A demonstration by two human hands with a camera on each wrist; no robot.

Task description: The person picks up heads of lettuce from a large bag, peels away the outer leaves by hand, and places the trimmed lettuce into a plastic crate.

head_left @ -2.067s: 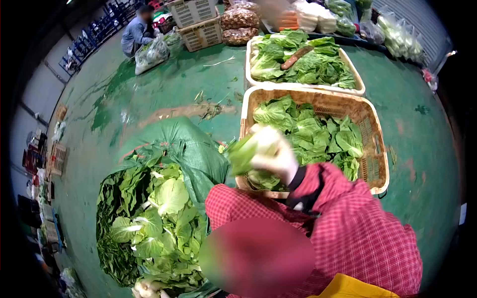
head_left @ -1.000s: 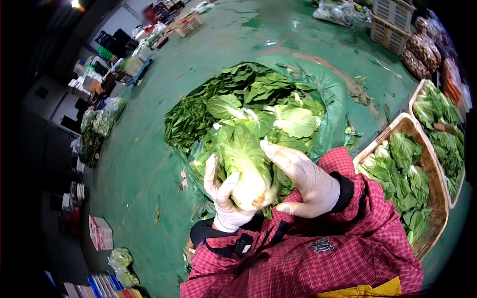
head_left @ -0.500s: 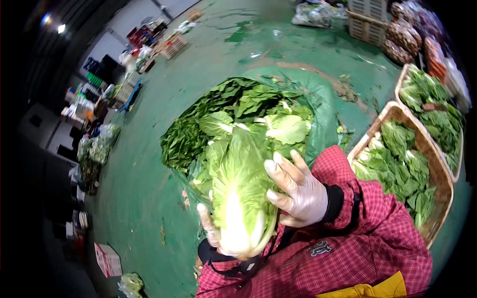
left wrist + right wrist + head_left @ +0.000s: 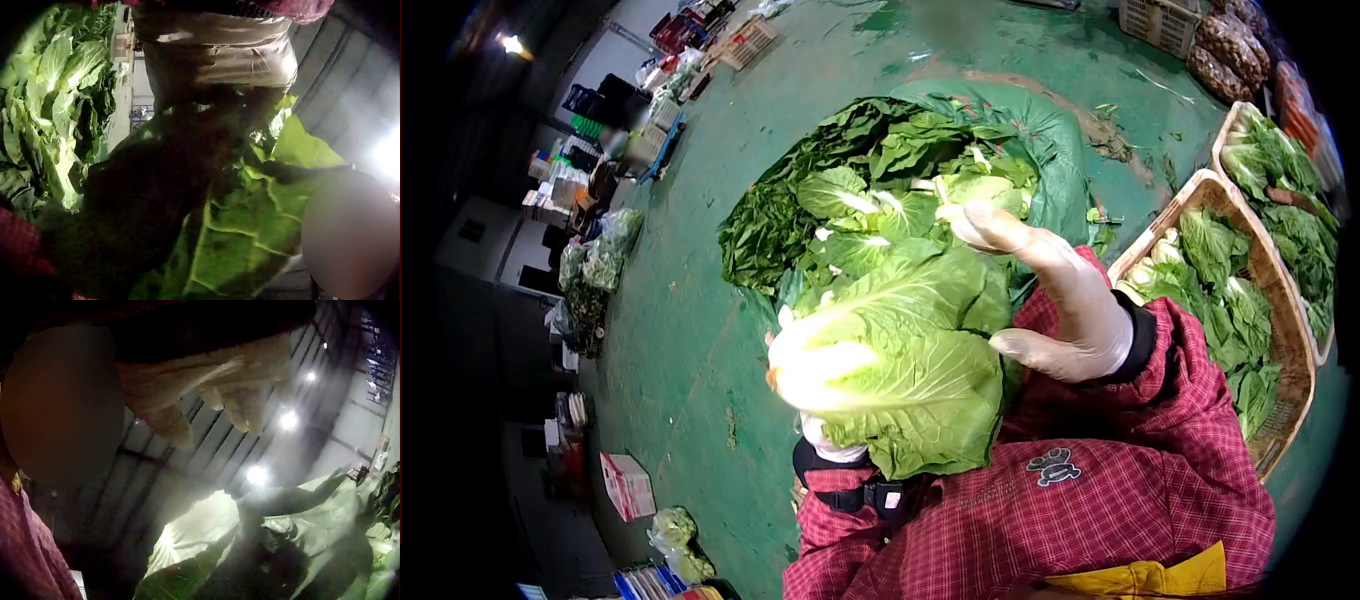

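A leafy green cabbage (image 4: 900,350) lies on its side in mid-air in the head view, its pale base to the left and its leaves to the right. My gloved left hand (image 4: 832,440) is under it, mostly covered by it; thumb and fingertips show only in part beside the base. My gloved right hand (image 4: 1065,290) is spread at the leafy end, thumb and fingers apart. In the right wrist view the right hand (image 4: 206,394) hangs above the leaves (image 4: 200,525) with a gap between. Leaves (image 4: 244,244) fill the lower left wrist view, where the left hand (image 4: 215,62) is largely in shadow.
Beyond the cabbage, a green sack (image 4: 1060,160) on the floor holds loose leaves (image 4: 840,190). Two crates of greens stand at the right, the nearer one (image 4: 1293,385) beside my right sleeve. A red and white box (image 4: 628,487) sits at the lower left.
The cabbage has turned from upright, base toward me, to sideways with its base left. My right hand has moved up and right, its fingers more extended; the left is now mostly hidden beneath.
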